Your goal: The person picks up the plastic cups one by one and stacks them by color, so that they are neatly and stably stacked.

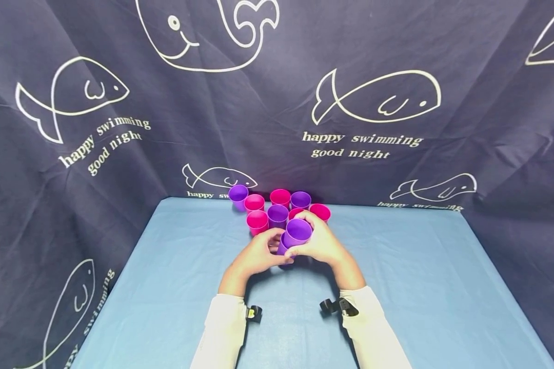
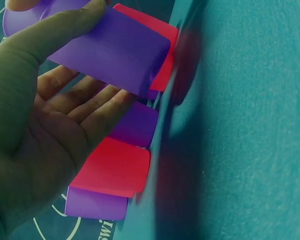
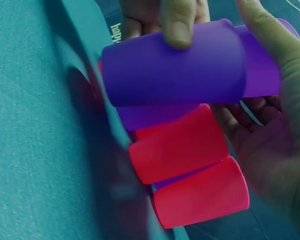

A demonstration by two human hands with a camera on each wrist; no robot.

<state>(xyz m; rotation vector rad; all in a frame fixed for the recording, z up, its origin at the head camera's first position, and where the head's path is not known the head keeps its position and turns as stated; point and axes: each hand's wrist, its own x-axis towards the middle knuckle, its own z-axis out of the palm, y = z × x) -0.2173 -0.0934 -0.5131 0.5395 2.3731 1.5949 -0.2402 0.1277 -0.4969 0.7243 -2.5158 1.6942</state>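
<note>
Two purple cups are held between the hands, the upper cup (image 1: 298, 232) set partway into the lower cup (image 1: 282, 248). My right hand (image 1: 324, 242) grips the upper one, thumb on the near side and fingers behind. Around the lower one curls my left hand (image 1: 257, 252), its thumb pressed on the wall of that lower purple cup (image 2: 115, 50). In the right wrist view the lower cup (image 3: 172, 70) lies across the picture, with the upper cup (image 3: 261, 62) sticking out of its mouth. Behind the hands stand several pink and purple cups.
At the table's back edge, a purple cup (image 1: 238, 193) and a pink cup (image 1: 254, 203) stand at the left of the group. A pink cup (image 1: 320, 211) stands at its right end. The blue table (image 1: 406, 287) meets a dark printed curtain (image 1: 277, 123) behind.
</note>
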